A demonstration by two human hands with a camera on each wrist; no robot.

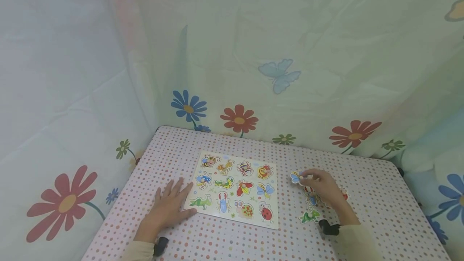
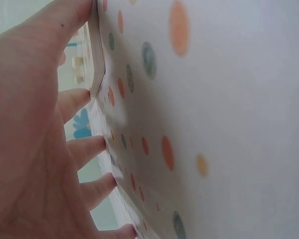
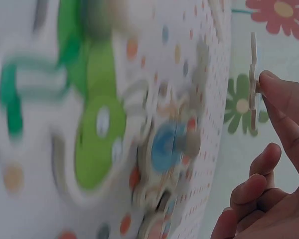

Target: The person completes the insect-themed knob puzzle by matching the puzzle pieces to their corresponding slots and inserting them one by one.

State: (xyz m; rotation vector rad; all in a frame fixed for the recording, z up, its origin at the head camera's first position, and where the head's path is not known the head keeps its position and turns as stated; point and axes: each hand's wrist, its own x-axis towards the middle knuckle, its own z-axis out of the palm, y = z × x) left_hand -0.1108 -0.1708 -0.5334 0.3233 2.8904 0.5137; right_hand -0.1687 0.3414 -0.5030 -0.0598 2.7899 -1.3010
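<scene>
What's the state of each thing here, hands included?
Left hand: fingers spread, thumb at the puzzle board's edge.
Right hand: pinching the dragonfly piece by its knob.
Dragonfly piece: held, raised off the table.
Puzzle board: lying flat, some knobbed pieces in it.
Stag beetle piece: on the table, knob up.
Grasshopper piece: lying on the table.

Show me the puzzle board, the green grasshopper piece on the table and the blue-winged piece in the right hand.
Puzzle board (image 1: pixel 233 194), head view: surface between insects.
Grasshopper piece (image 1: pixel 309 216), head view: green body.
Blue-winged piece (image 1: pixel 295 177), head view: blue wing.
</scene>
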